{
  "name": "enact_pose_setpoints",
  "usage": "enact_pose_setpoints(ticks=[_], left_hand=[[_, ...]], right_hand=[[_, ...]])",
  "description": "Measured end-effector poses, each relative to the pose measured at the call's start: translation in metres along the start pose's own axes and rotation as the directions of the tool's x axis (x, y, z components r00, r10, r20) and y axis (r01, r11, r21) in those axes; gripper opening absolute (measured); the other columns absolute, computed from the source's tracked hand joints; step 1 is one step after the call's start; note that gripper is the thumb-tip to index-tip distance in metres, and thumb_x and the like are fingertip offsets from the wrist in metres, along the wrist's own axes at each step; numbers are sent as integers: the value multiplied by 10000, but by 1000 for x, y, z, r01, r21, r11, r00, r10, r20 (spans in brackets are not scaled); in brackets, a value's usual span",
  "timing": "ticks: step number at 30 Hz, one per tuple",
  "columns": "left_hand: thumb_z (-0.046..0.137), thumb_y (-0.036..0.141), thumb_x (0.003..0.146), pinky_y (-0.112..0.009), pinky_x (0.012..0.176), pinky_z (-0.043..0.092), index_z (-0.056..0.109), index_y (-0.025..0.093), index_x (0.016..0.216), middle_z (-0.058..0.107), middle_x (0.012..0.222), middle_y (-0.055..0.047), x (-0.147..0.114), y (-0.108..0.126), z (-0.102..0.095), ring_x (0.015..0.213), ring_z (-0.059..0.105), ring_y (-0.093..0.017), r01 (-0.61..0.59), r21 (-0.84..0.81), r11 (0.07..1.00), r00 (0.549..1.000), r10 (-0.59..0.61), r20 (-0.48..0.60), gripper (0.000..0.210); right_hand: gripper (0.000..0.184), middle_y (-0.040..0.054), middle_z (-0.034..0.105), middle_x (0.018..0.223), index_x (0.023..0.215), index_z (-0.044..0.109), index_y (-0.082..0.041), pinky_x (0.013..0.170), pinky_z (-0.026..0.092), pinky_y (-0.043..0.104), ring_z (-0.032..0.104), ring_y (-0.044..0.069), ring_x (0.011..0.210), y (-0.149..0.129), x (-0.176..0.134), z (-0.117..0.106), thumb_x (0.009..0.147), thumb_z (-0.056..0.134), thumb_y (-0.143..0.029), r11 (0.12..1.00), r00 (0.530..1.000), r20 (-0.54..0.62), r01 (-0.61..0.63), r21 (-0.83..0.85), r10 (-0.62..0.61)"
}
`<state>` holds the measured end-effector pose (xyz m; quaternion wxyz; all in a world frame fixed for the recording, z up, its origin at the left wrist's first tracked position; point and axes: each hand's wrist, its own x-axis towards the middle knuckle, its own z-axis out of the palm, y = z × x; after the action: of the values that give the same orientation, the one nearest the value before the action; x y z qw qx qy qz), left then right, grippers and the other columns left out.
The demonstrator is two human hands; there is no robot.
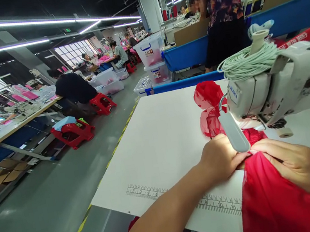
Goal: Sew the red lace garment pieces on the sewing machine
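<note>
Red sheer fabric [271,195] runs from the front edge of the white sewing table [159,139] up beneath the head of a sewing machine [246,94]. My left hand [219,156] is closed on the fabric just left of the needle area, its fingertips partly behind a grey lamp [234,132]. From the right, my right hand [291,160] pinches the same fabric close to the left fingertips. Gathered red fabric [210,102] lies behind the left hand. The needle and presser foot are hidden.
A printed ruler [217,202] crosses the table front. Coiled pale green cord [249,61] sits on the machine. Lidded plastic boxes [151,59] stand beyond the table. Red stools [74,131] and seated people are left across the aisle; a person [223,9] stands behind.
</note>
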<state>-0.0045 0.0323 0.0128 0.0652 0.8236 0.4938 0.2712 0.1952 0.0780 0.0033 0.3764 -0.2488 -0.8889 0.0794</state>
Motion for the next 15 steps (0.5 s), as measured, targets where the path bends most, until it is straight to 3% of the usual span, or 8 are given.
enact_pose_setpoints(ticks=[3,6,9,15], left_hand=[[485,360,1007,-261,663,425,613,177,691,600,716,-12,-4,4,1,694,542,-142,-19,89,996,999,23,-45,387],[481,303,999,-252,610,398,592,189,675,535,652,5,-7,7,-1,634,498,-129,-56,151,987,996,65,-58,361],[510,253,969,-239,556,375,610,190,720,513,643,6,-9,6,-3,605,476,-123,-81,187,979,995,89,-37,275],[470,188,970,-217,533,425,644,200,792,581,716,-18,-10,8,-8,617,524,-123,-102,214,971,995,95,40,250]], right_hand=[[224,45,728,935,1050,587,-214,491,516,250,681,151,591,1,-2,-1,1017,372,-268,980,992,22,128,-149,-127],[301,96,728,933,987,618,-175,408,447,292,652,172,524,2,-4,-2,1026,327,-240,935,983,57,184,-305,-175],[400,84,712,856,844,626,-183,397,389,279,607,145,480,-1,0,-4,1014,266,-140,927,976,52,218,-307,-213],[390,68,666,788,862,640,-160,431,339,298,547,133,478,-2,4,-7,1032,288,-158,930,969,56,246,-272,-240]])
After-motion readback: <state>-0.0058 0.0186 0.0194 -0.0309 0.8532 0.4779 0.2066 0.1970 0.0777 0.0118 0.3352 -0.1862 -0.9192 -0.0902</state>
